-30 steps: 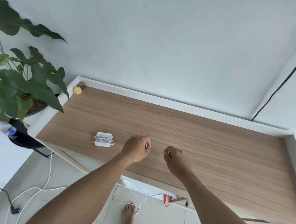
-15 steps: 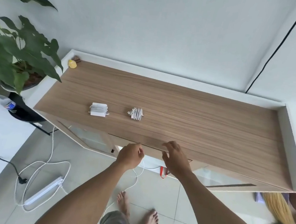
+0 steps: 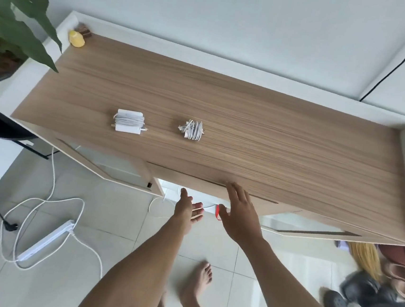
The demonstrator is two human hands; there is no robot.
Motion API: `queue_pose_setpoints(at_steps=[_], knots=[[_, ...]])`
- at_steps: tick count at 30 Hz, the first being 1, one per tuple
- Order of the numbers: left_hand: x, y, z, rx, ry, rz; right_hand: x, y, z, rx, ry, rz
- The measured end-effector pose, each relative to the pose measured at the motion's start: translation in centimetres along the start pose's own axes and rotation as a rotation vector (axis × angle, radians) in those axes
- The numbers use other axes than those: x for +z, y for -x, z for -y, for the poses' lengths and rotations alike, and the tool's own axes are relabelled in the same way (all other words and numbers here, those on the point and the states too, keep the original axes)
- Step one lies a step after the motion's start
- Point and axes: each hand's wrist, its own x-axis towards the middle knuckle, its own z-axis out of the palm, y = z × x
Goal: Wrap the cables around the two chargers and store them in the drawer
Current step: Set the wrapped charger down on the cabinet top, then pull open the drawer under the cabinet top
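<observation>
Two white chargers lie on the wooden cabinet top (image 3: pixel 272 140), each with its cable wound around it: a larger flat charger (image 3: pixel 129 121) on the left and a smaller charger (image 3: pixel 192 129) to its right. Both hands are below the front edge, apart from the chargers. My left hand (image 3: pixel 187 210) is open, palm turned up, holding nothing. My right hand (image 3: pixel 239 212) is open with fingers spread, its fingertips at the drawer front (image 3: pixel 208 187) under the cabinet top. The drawer's inside is hidden.
A yellow object (image 3: pixel 76 39) sits in the far left corner of the cabinet top. A potted plant (image 3: pixel 13 26) stands at the left. A white power strip (image 3: pixel 45 243) with cables lies on the tiled floor. Shoes (image 3: pixel 381 294) are piled at the lower right.
Both hands pulled back from the cabinet top to its front edge and opened from closed fists. The smaller wrapped charger came into view on the top. The view shifted back and down.
</observation>
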Motion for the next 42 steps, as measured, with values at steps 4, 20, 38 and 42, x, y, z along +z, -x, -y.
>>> queue_pose_setpoints(at_steps=[4, 20, 38, 42], knots=[[-0.5, -3.1, 0.1, -0.05, 0.181, 0.035, 1.0, 0.4, -0.2, 0.016, -0.011, -0.023], [-0.7, -10.7, -0.5, -0.033, 0.52, 0.178, 4.7, 3.6, -1.0, 0.107, -0.038, -0.035], [-7.1, 3.3, 2.4, 1.428, -1.304, 0.162, 4.3, 5.0, 1.5, 0.237, 0.103, -0.124], [-8.0, 3.6, 0.4, 1.552, -1.574, -0.043, 4.2, 6.3, 2.1, 0.271, 0.095, -0.099]])
